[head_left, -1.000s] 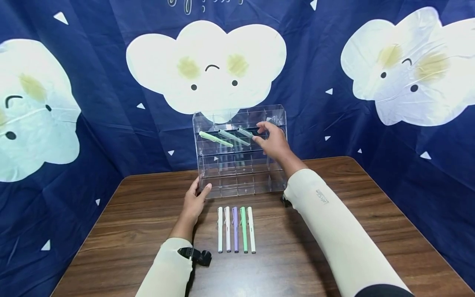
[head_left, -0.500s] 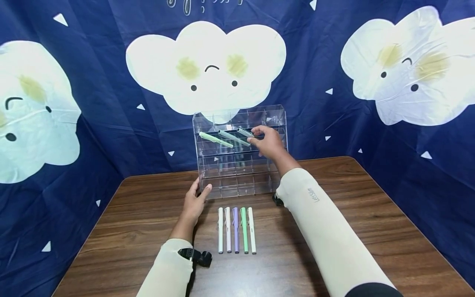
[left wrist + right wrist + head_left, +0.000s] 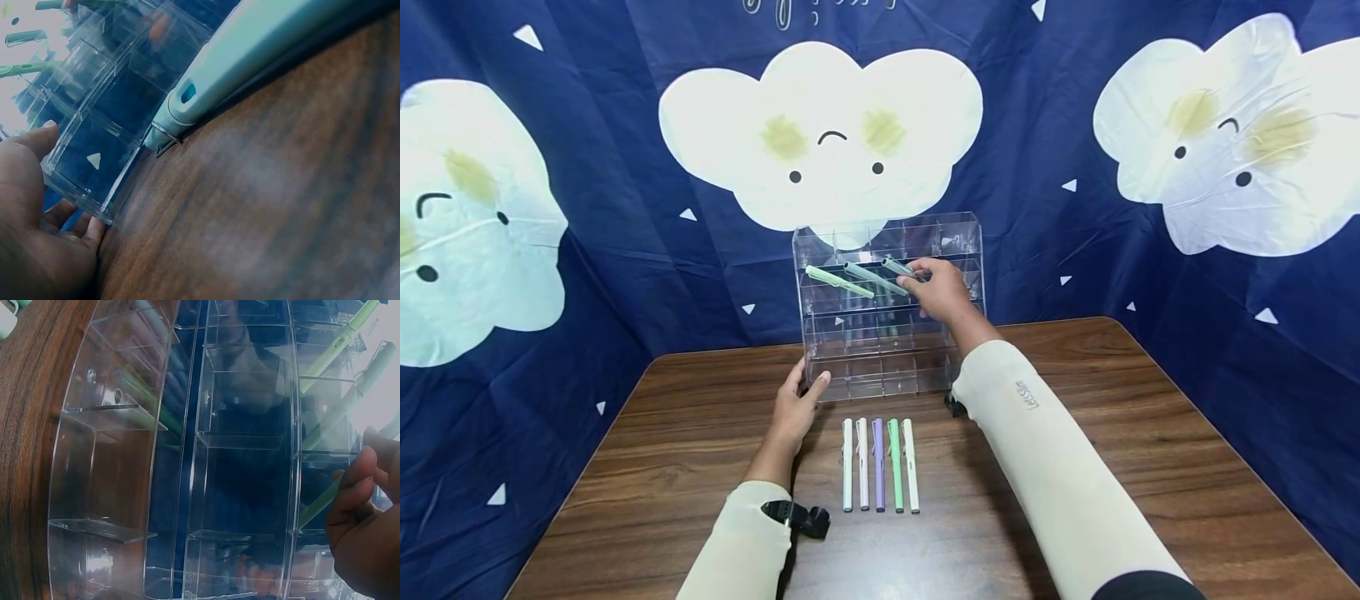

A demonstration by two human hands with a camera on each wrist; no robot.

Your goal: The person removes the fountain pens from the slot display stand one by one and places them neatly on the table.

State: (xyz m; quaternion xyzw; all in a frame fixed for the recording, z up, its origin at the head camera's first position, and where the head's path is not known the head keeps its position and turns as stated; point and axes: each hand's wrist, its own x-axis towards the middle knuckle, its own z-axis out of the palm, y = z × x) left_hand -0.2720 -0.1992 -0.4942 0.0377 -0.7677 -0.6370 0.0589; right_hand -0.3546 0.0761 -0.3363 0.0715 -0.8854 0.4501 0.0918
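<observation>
Five pens lie side by side on the table, nearest the person. The wrist camera sits just left of the row; if the left forearm swings inward, it may knock the pens out of line.

The left hand grasps the lower left corner of the rack, thumb in front. If this grip slackens, a push from the other hand may slide or twist the rack.

The right hand pinches the grey pen between thumb and fingertips at the second tier from the top. This pen is tilted, its visible end raised to the left. Whether its lower end is supported cannot be told. Early release may let it slip or roll.

The teal pen and lime pen lean to its left. A leftward drift of the fingers may dislodge the teal pen.

The cloth shows through the clear panels; divider edges may be misjudged.
</observation>
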